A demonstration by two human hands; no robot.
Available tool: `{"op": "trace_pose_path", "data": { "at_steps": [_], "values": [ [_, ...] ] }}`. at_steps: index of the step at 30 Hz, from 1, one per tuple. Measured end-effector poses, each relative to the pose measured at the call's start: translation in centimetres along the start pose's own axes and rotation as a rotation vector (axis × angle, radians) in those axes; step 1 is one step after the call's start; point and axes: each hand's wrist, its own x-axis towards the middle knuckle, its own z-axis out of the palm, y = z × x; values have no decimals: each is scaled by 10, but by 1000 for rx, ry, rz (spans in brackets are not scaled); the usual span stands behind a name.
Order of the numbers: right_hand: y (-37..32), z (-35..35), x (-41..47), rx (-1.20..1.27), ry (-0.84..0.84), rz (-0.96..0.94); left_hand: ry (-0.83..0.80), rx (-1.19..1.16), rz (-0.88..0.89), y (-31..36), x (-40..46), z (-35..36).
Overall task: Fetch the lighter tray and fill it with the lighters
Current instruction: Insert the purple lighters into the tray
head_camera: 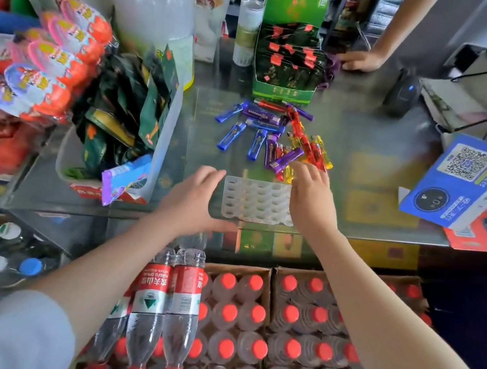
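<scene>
A glass tabletop (pixel 374 136) was spread across mid-frame, crowded by shop goods, with bottled water (pixel 229 328) below. The white lighter tray (pixel 257 201) was laid at centre, flanked by the left hand (pixel 193 196) and right hand (pixel 311 196), both spread and holding nothing. Coloured lighters (pixel 277 135) were scattered just above.

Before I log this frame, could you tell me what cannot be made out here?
- Head view: lighter tray, right edge hidden under right hand.
- Lighters: overlapping pile, count unclear; print too small.
- Right hand fingertips: whether they touch a lighter is unclear.
- Left hand: contact with tray unclear.
</scene>
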Motion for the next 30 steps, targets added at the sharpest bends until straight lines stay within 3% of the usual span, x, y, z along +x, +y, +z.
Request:
{"op": "trace_pose_path", "data": {
  "at_steps": [5, 10, 16, 21, 24, 30],
  "values": [
    [3, 4, 27, -125, -100, -25, -7, 55, 43, 2, 7, 3],
    [7, 14, 45, -228, -135, -106, 72, -46, 59, -1, 2, 9],
    [11, 18, 50, -192, -20, -250, 109, -87, 31, -5, 4, 13],
    [-4, 9, 36, 223, 21, -356, 96, -42, 46, -6, 12, 15],
    [-16, 9, 28, 439, 25, -284, 81, -61, 44, -5, 13, 14],
    [-31, 16, 15, 733, -203, -56, 110, -43, 56, -4, 1, 19]
  ]
}}
